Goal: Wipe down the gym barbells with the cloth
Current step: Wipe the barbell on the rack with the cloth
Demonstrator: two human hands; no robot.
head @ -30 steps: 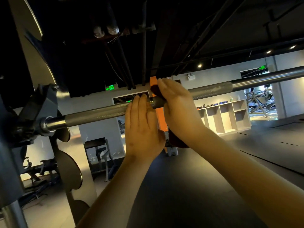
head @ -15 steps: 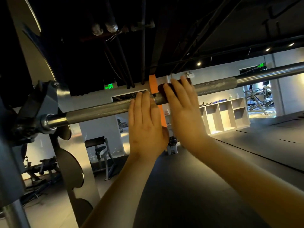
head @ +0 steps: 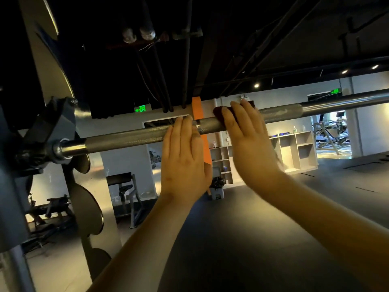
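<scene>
Both hands are reaching up to a steel barbell (head: pixel 126 137), which is running across the head view from lower left to upper right. The left hand (head: pixel 185 159) is lying flat against the knurled shaft, its fingers straight and close together, fingertips resting over the top of the bar and gripping nothing. The right hand (head: pixel 251 144) is sitting just beside it, further along the bar to the right, with a small gap between the two. Its fingers are also straight and are pressing a dark red cloth (head: pixel 218 114) against the shaft. The cloth is draping over the bar, one edge poking out left of the fingers and another showing above the fingertips. Both thumbs are hidden, so I cannot tell whether either one is hooking under the bar.

At the far left, the barbell's end is resting in a dark metal rack hook (head: pixel 52 125), fixed to a pale rack upright (head: pixel 84 199) with rounded cut-outs. Behind the hands, an orange column (head: pixel 199 110) is standing against a grey wall. A green exit sign (head: pixel 141 108) is glowing left of it. An open cubby shelf (head: pixel 294 148) is standing at the right, and a padded bench (head: pixel 121 178) at lower left. Dark ceiling pipes (head: pixel 187 60) are running overhead, above a dark floor (head: pixel 231 228).
</scene>
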